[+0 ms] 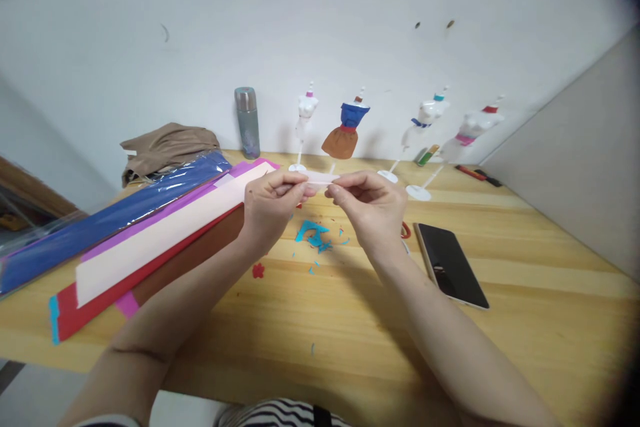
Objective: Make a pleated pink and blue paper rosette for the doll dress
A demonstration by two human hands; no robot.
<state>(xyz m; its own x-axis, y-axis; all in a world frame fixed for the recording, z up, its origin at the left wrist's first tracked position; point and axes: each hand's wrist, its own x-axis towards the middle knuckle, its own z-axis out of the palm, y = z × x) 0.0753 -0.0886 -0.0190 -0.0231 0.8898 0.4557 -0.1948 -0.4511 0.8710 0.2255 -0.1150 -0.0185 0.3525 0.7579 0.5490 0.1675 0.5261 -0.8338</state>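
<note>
A short pale pinkish-white strip (pixel 319 178) is stretched between my two hands above the middle of the table; whether it is paper or tape I cannot tell. My left hand (pixel 273 203) pinches its left end between thumb and fingers. At the other end, the thumb and forefinger of my right hand (pixel 373 203) close on it. Below them lie blue paper scraps (pixel 315 235) and a small red flower-shaped piece (pixel 258 271). Red-handled scissors (pixel 405 231) are partly hidden behind my right wrist.
Coloured paper sheets (pixel 165 240) lie on the left, beside a blue plastic-wrapped pack (pixel 115 213). Along the wall stand a flask (pixel 247 123), a mannequin in a blue top and brown skirt (pixel 350 127) and several white mannequins (pixel 433 112). A phone (pixel 450 263) lies right.
</note>
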